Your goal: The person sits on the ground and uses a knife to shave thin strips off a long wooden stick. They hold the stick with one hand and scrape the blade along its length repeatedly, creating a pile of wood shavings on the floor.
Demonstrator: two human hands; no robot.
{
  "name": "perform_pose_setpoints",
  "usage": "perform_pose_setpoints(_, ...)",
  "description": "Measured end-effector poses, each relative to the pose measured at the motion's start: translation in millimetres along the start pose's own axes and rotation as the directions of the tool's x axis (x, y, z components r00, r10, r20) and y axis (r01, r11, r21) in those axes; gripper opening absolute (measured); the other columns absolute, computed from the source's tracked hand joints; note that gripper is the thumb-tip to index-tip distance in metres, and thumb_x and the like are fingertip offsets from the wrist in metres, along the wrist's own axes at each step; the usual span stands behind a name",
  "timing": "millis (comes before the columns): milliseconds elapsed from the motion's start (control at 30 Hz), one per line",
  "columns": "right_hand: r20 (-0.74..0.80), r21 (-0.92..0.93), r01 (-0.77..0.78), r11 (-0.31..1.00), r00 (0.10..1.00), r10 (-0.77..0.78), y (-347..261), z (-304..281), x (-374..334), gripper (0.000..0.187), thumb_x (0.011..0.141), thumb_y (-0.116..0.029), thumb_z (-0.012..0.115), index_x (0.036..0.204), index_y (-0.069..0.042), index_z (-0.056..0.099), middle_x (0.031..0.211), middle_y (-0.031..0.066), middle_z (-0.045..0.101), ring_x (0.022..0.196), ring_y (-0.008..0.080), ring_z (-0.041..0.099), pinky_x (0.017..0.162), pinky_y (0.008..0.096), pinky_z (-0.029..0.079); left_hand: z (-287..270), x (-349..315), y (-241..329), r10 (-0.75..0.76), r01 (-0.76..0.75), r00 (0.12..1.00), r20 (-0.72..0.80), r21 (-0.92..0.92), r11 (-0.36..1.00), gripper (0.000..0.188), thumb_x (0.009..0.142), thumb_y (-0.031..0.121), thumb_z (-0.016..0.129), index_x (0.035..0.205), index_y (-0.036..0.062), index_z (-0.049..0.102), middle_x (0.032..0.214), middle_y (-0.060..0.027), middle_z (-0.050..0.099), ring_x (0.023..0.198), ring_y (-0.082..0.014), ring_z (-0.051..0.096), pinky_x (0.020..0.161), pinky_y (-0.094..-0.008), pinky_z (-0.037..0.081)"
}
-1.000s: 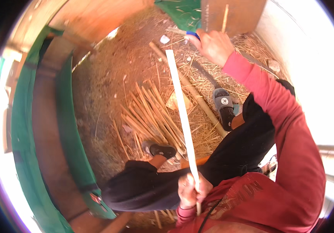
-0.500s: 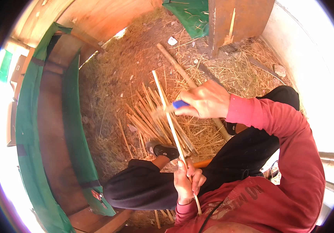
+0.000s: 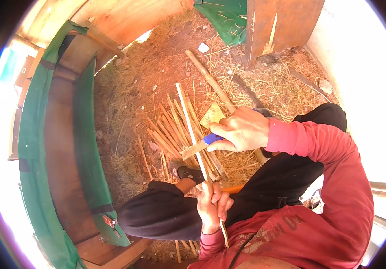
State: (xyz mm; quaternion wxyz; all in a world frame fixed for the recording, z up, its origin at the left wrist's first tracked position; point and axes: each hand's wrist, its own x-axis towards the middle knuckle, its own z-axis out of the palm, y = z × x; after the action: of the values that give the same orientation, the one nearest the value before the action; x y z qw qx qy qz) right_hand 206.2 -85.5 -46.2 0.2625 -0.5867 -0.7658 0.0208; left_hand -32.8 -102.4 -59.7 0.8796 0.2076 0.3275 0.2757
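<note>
A long pale strip (image 3: 187, 117), apparently split bamboo or wood, slants upward from my lap. My left hand (image 3: 211, 207) is closed around its lower part, near my belly. Higher up, my right hand (image 3: 242, 130) grips a knife with a blue handle (image 3: 212, 138). The knife's broad, stained blade (image 3: 193, 149) lies across the strip and appears to touch it. Beyond the strip, a heap of split sticks (image 3: 168, 130) rests on the ground by my shoe (image 3: 186, 172).
A thick pole (image 3: 208, 80) lies across the straw-littered ground, close to a dark saw-like blade (image 3: 246, 89). On the left runs a bench-like frame with green cloth (image 3: 85, 134). A wooden panel (image 3: 282, 31) stands at the back. An orange object (image 3: 233, 189) is beside my leg.
The knife has slid down the strip toward my left hand, and my right hand has lowered slightly. Its blade was blurred before and is now sharp. My left hand keeps its hold.
</note>
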Motion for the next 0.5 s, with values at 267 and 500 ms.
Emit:
perform_pose_setpoints(267, -0.287, -0.323, -0.541, 0.776, 0.838, 0.465, 82.8, -8.4, 31.9, 0.047, 0.099, -0.046, 0.041, 0.081, -0.007, 0.061, 0.041, 0.0028, 0.04, 0.032, 0.0172, 0.042, 0.03, 0.0333, 0.035, 5.8, -17.2, -7.0, 0.047, -0.071, 0.992, 0.113, 0.217, 0.974, 0.048, 0.102, 0.042, 0.037, 0.065, 0.0104, 0.037, 0.051, 0.0035, 0.029, 0.032, -0.0082, 0.025, 0.033, -0.0229, 0.018)
perform_pose_setpoints(500, -0.259, 0.015, -0.209, 0.978, 0.944, 0.206, 48.6, -8.6, 24.8, 0.046, 0.098, -0.048, 0.043, 0.083, -0.009, 0.06, 0.044, 0.0035, 0.041, 0.031, 0.0174, 0.04, 0.031, 0.0354, 0.032, -4.6, 0.6, -3.9, 0.008, -0.009, 0.991, 0.136, 0.01, 1.0, 0.051, 0.102, 0.048, 0.032, 0.062, 0.0159, 0.037, 0.038, 0.0024, 0.03, 0.026, -0.0088, 0.021, 0.031, -0.0231, 0.016)
